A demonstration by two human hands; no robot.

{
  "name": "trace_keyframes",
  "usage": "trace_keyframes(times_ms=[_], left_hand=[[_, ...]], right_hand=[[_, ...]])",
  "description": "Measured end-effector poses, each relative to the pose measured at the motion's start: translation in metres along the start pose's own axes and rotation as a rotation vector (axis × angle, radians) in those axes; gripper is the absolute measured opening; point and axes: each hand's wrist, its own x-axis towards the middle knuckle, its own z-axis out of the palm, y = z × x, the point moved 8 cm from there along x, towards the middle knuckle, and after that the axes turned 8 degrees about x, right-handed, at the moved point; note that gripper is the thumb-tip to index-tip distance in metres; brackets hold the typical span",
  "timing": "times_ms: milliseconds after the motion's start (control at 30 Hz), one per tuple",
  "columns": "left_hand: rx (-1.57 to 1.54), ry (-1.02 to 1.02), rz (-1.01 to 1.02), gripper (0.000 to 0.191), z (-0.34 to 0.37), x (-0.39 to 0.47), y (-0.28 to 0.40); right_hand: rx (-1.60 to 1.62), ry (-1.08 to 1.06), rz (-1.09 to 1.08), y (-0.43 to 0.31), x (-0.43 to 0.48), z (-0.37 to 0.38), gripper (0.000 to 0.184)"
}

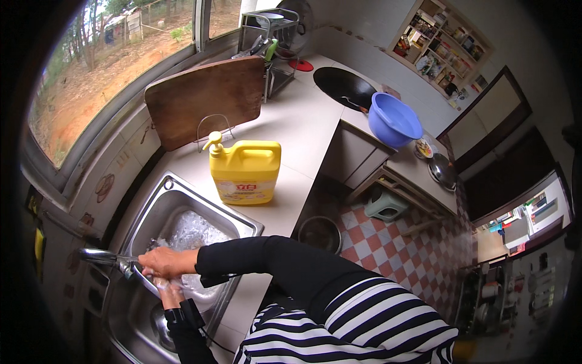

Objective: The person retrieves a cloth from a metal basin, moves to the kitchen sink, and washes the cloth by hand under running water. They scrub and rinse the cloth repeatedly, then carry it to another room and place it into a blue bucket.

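My right hand (168,263) is curled beside the chrome faucet (102,257), over the sink's divider. Just below it in the picture, my left hand (169,292) is wet and sudsy, close against it. Whether either holds anything cannot be told, as the fingers are partly hidden. Foamy water stands in one basin of the stainless steel double sink (150,214). A shiny metal vessel (161,325) lies in the other basin, partly behind my left forearm. A yellow dish soap jug (245,170) with a pump top stands on the counter beside the sink.
A wooden cutting board (207,102) leans upright near the window. Farther along are a wire rack (270,27), a black wok (343,84) and a blue plastic basin (394,119) at the counter's edge. A metal basin (319,234) is on the floor.
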Motion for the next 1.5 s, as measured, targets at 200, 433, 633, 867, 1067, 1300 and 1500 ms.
trace_keyframes(times_ms=[200,433,633,867,1067,1300,1500], left_hand=[[0.101,0.325,-0.168,0.021,0.048,-0.019,0.03],[0.53,0.347,0.04,0.04,0.073,-0.004,0.086],[0.529,0.164,0.134,0.073,0.105,-0.016,0.113],[0.327,0.262,-0.036,0.079,0.082,-0.036,0.108],[0.359,0.412,-0.323,0.049,0.065,-0.055,0.068],[-0.197,0.37,-0.412,0.036,0.093,-0.055,0.038],[-0.158,0.522,-0.187,0.031,0.086,-0.039,0.049]], right_hand=[[-0.106,-0.019,0.373,0.069,-0.009,-0.001,0.03],[-0.476,-0.331,0.4,0.143,-0.031,0.007,0.02],[0.458,-0.282,0.537,0.117,-0.035,-0.007,0.045],[0.447,-0.471,0.688,0.083,-0.028,-0.025,0.027],[0.978,-0.179,0.909,0.094,-0.038,-0.018,0.031],[1.078,-0.126,0.689,0.049,-0.022,0.015,0.027],[0.095,-0.097,0.06,-0.004,-0.004,0.013,0.019]])
